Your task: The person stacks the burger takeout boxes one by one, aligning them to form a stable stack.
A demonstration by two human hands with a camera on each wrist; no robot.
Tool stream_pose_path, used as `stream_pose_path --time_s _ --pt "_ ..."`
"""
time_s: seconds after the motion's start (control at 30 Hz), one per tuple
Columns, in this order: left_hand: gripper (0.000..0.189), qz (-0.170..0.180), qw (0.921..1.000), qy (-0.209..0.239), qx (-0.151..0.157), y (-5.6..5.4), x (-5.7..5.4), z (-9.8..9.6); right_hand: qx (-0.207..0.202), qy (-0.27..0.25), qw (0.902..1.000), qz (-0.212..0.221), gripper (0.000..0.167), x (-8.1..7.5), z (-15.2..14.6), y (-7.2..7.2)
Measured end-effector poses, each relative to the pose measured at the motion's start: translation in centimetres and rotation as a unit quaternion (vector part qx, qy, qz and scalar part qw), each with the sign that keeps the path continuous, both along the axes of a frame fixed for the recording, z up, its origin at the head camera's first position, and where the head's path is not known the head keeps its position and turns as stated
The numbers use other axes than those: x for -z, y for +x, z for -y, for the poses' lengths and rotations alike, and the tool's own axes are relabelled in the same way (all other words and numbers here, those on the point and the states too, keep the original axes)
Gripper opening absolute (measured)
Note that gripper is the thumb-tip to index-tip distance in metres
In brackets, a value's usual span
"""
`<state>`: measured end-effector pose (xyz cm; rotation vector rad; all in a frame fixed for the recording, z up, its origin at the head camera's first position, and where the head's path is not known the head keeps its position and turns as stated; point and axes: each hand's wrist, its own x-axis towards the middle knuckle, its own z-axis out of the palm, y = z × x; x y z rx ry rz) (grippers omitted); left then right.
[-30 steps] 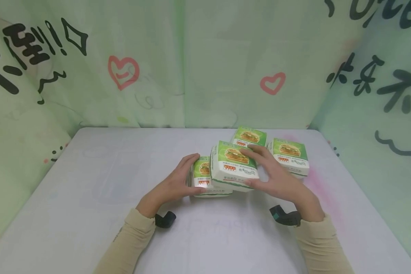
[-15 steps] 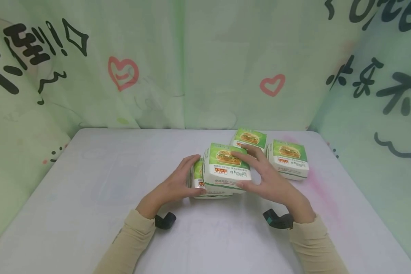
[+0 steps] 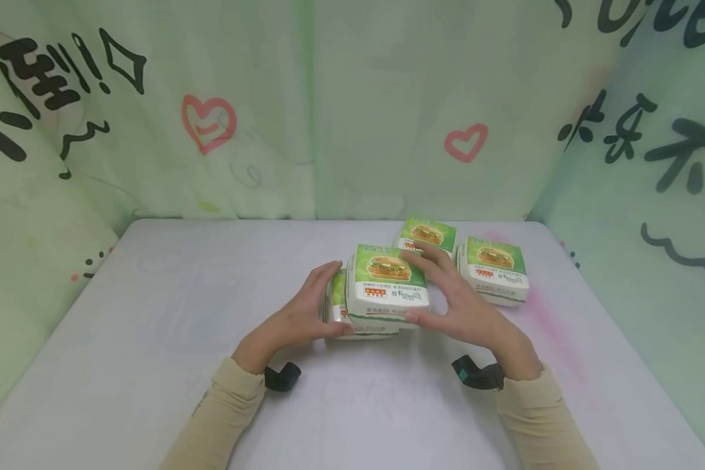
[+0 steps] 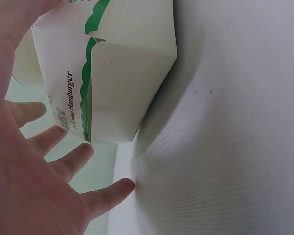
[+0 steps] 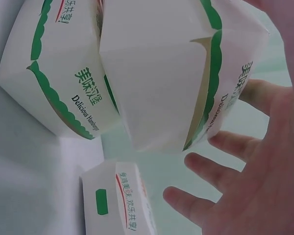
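A white-and-green hamburger box [image 3: 388, 281] lies on top of, or just above, a matching lower box [image 3: 339, 297], slightly to its right. My right hand [image 3: 467, 300] holds the upper box at its right side, thumb near the front and fingers at the top edge. At the lower box's left side, my left hand [image 3: 296, 316] grips with thumb in front and index finger at the back; its other fingers spread beside the carton in the left wrist view. The right wrist view shows the upper box tilted against the lower one. Whether the two fully touch, I cannot tell.
Two more hamburger boxes stand to the right: one at the back [image 3: 427, 233], partly hidden by my right fingers, and one farther right [image 3: 493, 271]. The white table [image 3: 211, 281] ends at a green fabric backdrop [image 3: 364, 130] with drawn hearts and writing.
My right hand carried the upper box leftward over the lower box during the first half second. Since then it has barely moved. The left hand stays on the lower box.
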<state>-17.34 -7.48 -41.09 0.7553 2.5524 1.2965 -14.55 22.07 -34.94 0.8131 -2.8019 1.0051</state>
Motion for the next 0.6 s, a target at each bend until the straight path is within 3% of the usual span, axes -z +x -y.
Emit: stream_pose_path --time_s 0.17,0.37,0.6 --pt "0.112 -0.001 1.0 0.002 0.002 0.0 -0.2 0.1 -0.005 -0.008 0.9999 -0.01 0.089 -0.2 -0.3 -0.1" --pt "0.112 -0.004 0.9999 0.009 0.01 0.0 -0.3 0.1 -0.018 -0.057 0.9957 -0.071 0.08 -0.9 -1.2 -0.1" --pt "0.121 0.013 0.9998 0.014 0.01 0.1 -0.3 0.0 0.036 -0.071 0.9926 -0.091 0.066 -1.7 -2.7 0.3"
